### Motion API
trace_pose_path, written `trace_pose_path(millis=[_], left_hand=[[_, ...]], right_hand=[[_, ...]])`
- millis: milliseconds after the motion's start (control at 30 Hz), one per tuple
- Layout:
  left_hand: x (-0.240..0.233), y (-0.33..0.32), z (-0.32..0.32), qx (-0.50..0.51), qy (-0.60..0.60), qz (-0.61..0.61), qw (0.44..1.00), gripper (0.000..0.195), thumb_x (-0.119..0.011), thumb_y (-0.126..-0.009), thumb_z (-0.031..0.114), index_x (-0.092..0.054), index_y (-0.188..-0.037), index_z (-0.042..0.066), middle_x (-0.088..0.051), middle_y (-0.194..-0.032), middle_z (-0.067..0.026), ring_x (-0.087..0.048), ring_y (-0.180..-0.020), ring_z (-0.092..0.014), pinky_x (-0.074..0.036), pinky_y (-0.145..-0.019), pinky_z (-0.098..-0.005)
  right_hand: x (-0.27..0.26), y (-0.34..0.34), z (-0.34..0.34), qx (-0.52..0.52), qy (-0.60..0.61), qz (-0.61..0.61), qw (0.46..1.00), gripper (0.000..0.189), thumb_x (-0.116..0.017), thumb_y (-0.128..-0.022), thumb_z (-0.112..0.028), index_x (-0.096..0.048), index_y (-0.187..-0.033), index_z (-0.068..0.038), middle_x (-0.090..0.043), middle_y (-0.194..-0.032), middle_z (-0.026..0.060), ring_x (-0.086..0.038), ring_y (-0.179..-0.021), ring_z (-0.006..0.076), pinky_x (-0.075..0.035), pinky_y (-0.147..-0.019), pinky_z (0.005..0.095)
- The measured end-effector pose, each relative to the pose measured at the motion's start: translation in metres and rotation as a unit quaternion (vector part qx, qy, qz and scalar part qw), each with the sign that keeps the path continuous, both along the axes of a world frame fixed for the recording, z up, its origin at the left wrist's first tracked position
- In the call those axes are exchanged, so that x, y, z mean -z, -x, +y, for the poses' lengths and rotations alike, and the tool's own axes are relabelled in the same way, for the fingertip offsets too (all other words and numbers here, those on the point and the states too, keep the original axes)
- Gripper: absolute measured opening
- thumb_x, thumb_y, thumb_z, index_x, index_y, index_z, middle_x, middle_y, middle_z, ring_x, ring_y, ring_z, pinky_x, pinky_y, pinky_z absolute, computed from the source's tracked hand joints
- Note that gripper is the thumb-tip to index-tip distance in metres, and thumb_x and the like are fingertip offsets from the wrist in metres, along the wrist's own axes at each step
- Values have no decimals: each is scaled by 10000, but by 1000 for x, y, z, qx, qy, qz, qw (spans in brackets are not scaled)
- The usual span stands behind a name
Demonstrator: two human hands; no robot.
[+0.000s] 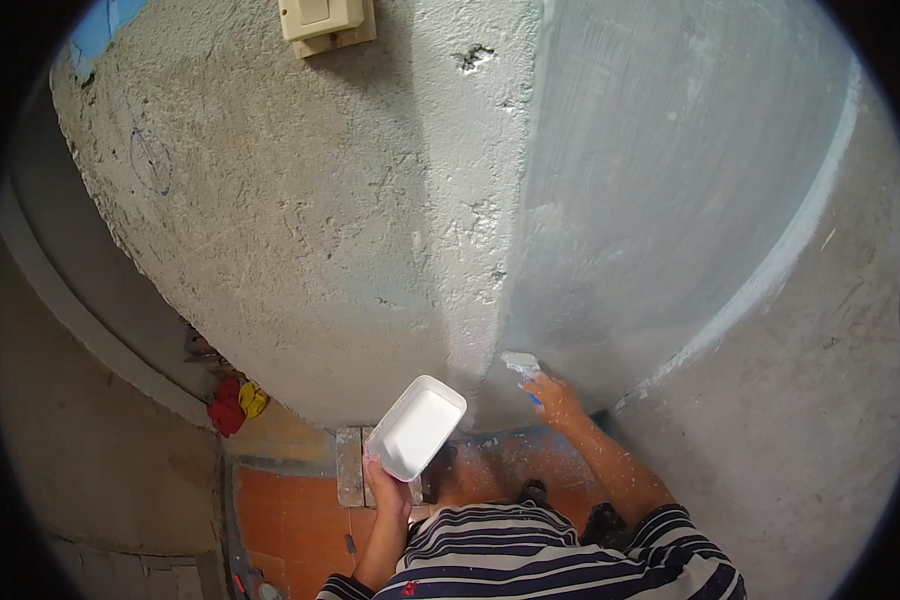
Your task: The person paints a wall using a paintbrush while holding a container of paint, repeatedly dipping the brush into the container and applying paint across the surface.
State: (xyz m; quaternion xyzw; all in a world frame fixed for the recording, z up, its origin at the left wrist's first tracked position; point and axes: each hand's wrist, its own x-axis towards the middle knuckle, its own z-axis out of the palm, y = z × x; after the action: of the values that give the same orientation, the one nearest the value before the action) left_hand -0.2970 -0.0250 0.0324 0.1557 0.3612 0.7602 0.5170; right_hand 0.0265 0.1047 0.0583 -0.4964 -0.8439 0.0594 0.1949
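My left hand grips the lower left end of a white plastic tray, which holds white paint. The tray is tilted in my view, in front of the wall's foot. Up and to the right, my right hand is closed around a small painting tool with a blue handle. Whether its white, paint-coated head is a brush or a roller I cannot tell. That head is at the lower part of the grey painted wall, just right of a wet whitish strip; contact is unclear.
Rough bare plaster covers the wall's left part, with a cream light switch at the top. A wooden stool or bench stands behind the tray on orange floor tiles. Red cloth or plastic and a yellow item lie left.
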Motion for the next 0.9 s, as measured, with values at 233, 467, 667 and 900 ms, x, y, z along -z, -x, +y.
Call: trace_pose_path(millis=[233, 467, 667, 900], left_hand=[[6, -1, -2, 15, 3, -1, 1000, 497, -394, -960, 235, -384, -1408, 18, -520, -1350, -147, -510, -1270, -265, -398, -1081, -397], [4, -4, 1, 9, 17, 2, 1000, 506, -397, -956, 257, -392, -1406, 26, -519, -1351, -151, -507, -1277, -270, -403, -1082, -406], [8, -4, -2, 18, 17, 9, 1000, 513, -405, -966, 281, -380, -1420, 45, -496, -1380, -136, -488, -1295, -266, -399, -1087, -400], [10, -5, 0, 41, 17, 26, 999, 523, -386, -992, 293, -337, -1457, 57, -474, -1405, -124, -459, -1322, -260, -366, -1115, -402]], right_hand=[[-202, -32, 33, -50, -187, 109, 975, 324, -626, -787, 41, -731, -1056, -104, -692, -1072, 147, -674, -961, 327, -537, -867, 388], [-283, -20, 28, 17, -463, 180, 868, 283, -658, -783, 92, -723, -1032, -24, -699, -1102, 170, -702, -978, 281, -567, -825, 336], [-96, -13, 28, 46, -369, 123, 920, 225, -682, -781, 32, -727, -990, -41, -675, -1138, 190, -673, -1055, 342, -568, -874, 395], [49, -23, 6, 68, 134, 75, 986, 399, -620, -770, 7, -689, -1150, -97, -623, -1246, 166, -616, -1124, 355, -517, -931, 430]])
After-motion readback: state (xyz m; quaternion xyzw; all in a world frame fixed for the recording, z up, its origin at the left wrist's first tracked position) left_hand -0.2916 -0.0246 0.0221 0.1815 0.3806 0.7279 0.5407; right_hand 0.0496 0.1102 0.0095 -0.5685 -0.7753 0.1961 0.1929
